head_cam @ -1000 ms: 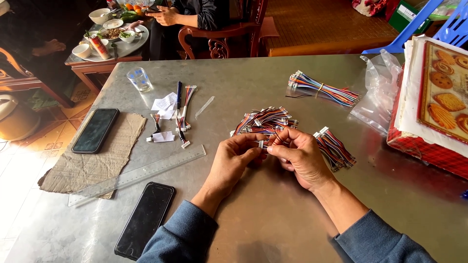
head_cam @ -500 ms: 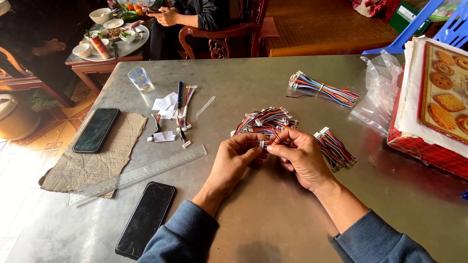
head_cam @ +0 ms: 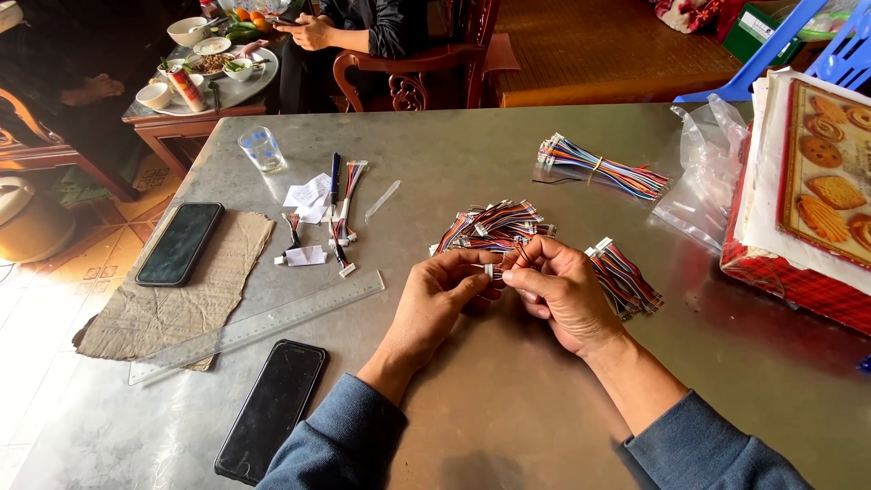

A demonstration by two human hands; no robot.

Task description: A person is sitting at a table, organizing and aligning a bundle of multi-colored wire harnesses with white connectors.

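**Two hands pinch a small wire plug over a metal table**

The left hand [head_cam: 435, 295] and the right hand [head_cam: 562, 290] meet near the middle of the metal table [head_cam: 508, 399]. Both hands are curled almost closed. Their fingertips pinch one small wire piece [head_cam: 494, 269] with a white plug on its end. The piece is held just above the tabletop, between the two hands.

Right behind the hands lies a pile of short wires [head_cam: 494, 225] in red, blue and white. It almost touches the fingers. Just beside the right hand, toward the right edge, sits a second bunch of wires [head_cam: 624, 277] with white plugs. Farther back lies a tied bundle of coloured wires [head_cam: 599, 168]. A clear plastic bag [head_cam: 708, 181] is next to it, and a red cookie tin [head_cam: 817, 209] stands at the right edge.

On the left half there is a long clear ruler [head_cam: 259, 325]. A black phone [head_cam: 272, 408] lies near the front edge. Another black phone [head_cam: 180, 243] rests on a brown piece of cardboard [head_cam: 159, 313] near the left edge. A pen and some loose wires [head_cam: 337, 204] lie with bits of white paper, and a small drinking glass [head_cam: 263, 148] stands toward the back left corner.

Behind the table, another person's hands [head_cam: 308, 32] rest by a small table with food bowls [head_cam: 204, 59].
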